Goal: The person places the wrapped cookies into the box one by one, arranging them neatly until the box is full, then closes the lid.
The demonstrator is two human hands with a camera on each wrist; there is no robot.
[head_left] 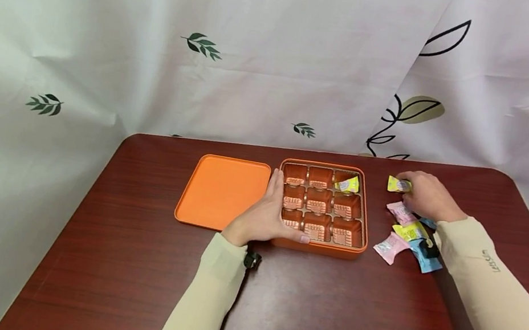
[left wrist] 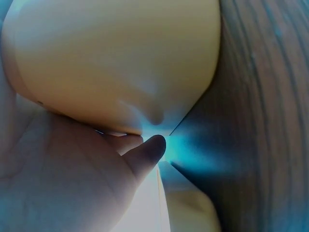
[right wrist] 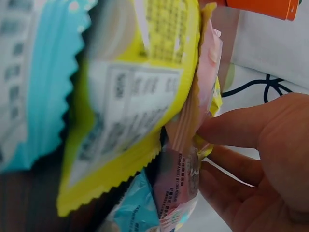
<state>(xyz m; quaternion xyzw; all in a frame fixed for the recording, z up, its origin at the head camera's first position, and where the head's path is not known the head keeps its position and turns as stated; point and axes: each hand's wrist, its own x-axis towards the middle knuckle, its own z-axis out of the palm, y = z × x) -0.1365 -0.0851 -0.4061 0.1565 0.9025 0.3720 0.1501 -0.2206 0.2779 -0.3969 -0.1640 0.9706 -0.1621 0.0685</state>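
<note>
An orange box (head_left: 319, 248) with a copper-coloured divided tray stands on the table. In its back right compartment lies a yellow wrapped candy (head_left: 347, 184). My left hand (head_left: 264, 214) rests against the box's near left corner, straight fingers along the left wall, thumb at the front edge. Between thumb and fingers, my right hand (head_left: 428, 195) pinches another yellow-wrapped candy (head_left: 398, 185), right of the box. Below that hand is a pile with pink candies (head_left: 390, 247), a yellow candy (head_left: 411, 231) and blue candies (head_left: 425, 258). The right wrist view shows the pile up close.
An orange lid (head_left: 221, 193) lies flat on the dark red table (head_left: 123, 269), left of the box. Behind the table's back edge hangs a pale curtain (head_left: 255, 94) with leaf prints.
</note>
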